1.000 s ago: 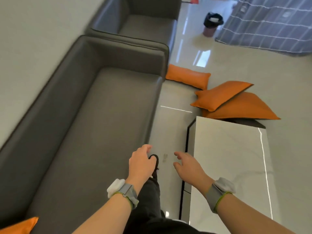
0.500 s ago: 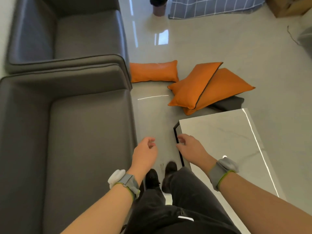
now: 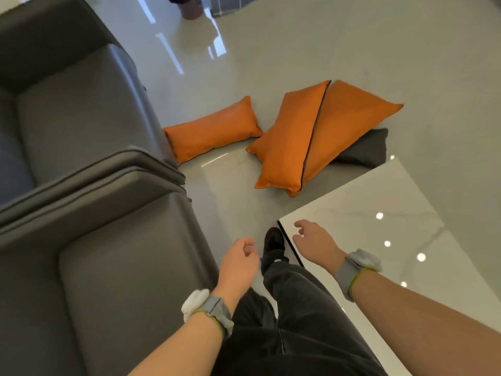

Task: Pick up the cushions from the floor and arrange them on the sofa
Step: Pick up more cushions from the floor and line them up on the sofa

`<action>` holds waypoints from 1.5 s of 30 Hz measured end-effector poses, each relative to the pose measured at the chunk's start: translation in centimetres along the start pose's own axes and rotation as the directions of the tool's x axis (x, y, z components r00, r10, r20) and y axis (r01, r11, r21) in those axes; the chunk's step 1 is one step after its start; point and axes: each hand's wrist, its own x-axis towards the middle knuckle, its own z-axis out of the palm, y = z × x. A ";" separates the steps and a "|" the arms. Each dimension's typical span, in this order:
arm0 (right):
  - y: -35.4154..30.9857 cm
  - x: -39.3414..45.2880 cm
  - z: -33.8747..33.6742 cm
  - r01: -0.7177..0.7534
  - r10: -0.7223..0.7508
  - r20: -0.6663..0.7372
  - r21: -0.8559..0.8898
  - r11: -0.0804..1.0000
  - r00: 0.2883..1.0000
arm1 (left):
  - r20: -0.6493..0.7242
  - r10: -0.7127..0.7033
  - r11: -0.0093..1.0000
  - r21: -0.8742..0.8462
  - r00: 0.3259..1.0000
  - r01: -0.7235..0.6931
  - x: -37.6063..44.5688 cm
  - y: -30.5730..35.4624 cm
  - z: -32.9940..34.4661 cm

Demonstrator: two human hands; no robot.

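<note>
Three orange cushions lie on the glossy floor ahead. A small oblong cushion (image 3: 212, 130) rests against the armchair's corner. To its right, two larger square orange cushions overlap: the nearer one (image 3: 287, 139) lies on the farther one (image 3: 349, 120). A dark grey cushion (image 3: 364, 149) sticks out from under them. The grey sofa (image 3: 108, 280) fills the left. My left hand (image 3: 238, 263) hovers by the sofa's front edge, fingers loosely curled, holding nothing. My right hand (image 3: 314, 244) is over the table's corner, fingers apart and empty. Both hands are well short of the cushions.
A white marble coffee table (image 3: 393, 240) with a dark edge stands at the right, its corner near my right hand. A grey armchair (image 3: 67, 104) adjoins the sofa at the upper left. My legs and a black shoe (image 3: 273, 241) fill the narrow aisle between sofa and table.
I have stepped forward along the aisle and the view has swung. The cushions are now closer and larger. Both hands stay empty and keep about the same pose.
</note>
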 end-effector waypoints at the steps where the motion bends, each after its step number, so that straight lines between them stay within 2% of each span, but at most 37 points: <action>1: -0.2 0.3 0.0 -0.002 0.002 -0.005 -0.001 1.000 1.000 | -0.002 0.013 1.000 0.000 1.000 -0.013 0.2 0.4 -0.3; 6: 0.8 7.1 -1.6 -0.083 0.078 0.057 0.091 0.992 0.995 | 0.062 -0.042 0.995 0.097 0.997 0.036 6.7 3.3 0.9; 11: 2.2 12.0 -0.8 -0.206 0.196 0.072 0.185 0.961 0.978 | 0.168 -0.112 0.973 0.217 0.979 0.074 13.0 2.8 2.3; 15: 4.4 15.3 0.2 -0.329 0.326 0.054 0.238 0.914 0.944 | 0.251 -0.176 0.944 0.318 0.952 0.091 18.4 2.0 3.5; 21: 6.6 22.0 1.3 -0.437 0.424 0.112 0.311 0.844 0.899 | 0.318 -0.271 0.916 0.374 0.909 0.143 29.6 1.5 5.9; 24: 7.0 27.8 2.5 -0.427 0.429 0.074 0.346 0.836 0.900 | 0.309 -0.281 0.943 0.264 0.909 0.202 37.0 2.3 9.0; 26: 7.1 31.8 2.8 -0.394 0.428 -0.001 0.391 0.832 0.904 | 0.345 -0.343 0.938 0.173 0.874 0.300 41.2 3.6 11.9; 27: 7.5 34.6 3.1 -0.384 0.442 -0.046 0.421 0.822 0.896 | 0.402 -0.384 0.919 0.081 0.831 0.385 43.6 4.2 13.9; 29: 7.4 37.2 2.6 -0.350 0.474 -0.112 0.534 0.770 0.873 | 0.531 -0.405 0.803 -0.182 0.744 0.567 45.2 5.2 16.2; 31: 7.8 41.5 3.1 -0.351 0.563 -0.157 0.639 0.685 0.811 | 0.635 -0.402 0.587 -0.375 0.660 0.718 47.8 4.8 18.5; 32: 7.9 42.9 3.2 -0.345 0.602 -0.165 0.689 0.638 0.781 | 0.670 -0.393 0.501 -0.419 0.630 0.758 48.7 4.2 19.1; 33: 8.1 44.2 3.6 -0.346 0.638 -0.155 0.732 0.587 0.755 | 0.697 -0.384 0.456 -0.427 0.605 0.781 49.8 3.7 19.3; 35: 8.7 46.7 4.3 -0.369 0.704 -0.101 0.794 0.483 0.703 | 0.738 -0.347 0.415 -0.433 0.579 0.800 51.5 3.1 19.3; 38: 9.0 49.5 6.2 -0.425 0.722 0.068 0.844 0.325 0.688 | 0.724 -0.320 0.373 -0.497 0.611 0.784 54.3 1.7 18.4; 41: 8.7 51.1 8.3 -0.492 0.650 0.228 0.832 0.256 0.725 | 0.677 -0.289 0.366 -0.576 0.677 0.731 57.5 0.0 15.5; 43: 8.4 52.1 9.5 -0.528 0.609 0.298 0.815 0.239 0.735 | 0.670 -0.239 0.405 -0.589 0.703 0.699 59.7 -0.9 12.8; 45: 8.0 53.4 10.5 -0.531 0.590 0.331 0.823 0.201 0.736 | 0.606 -0.257 0.471 -0.602 0.753 0.645 62.2 -1.8 10.2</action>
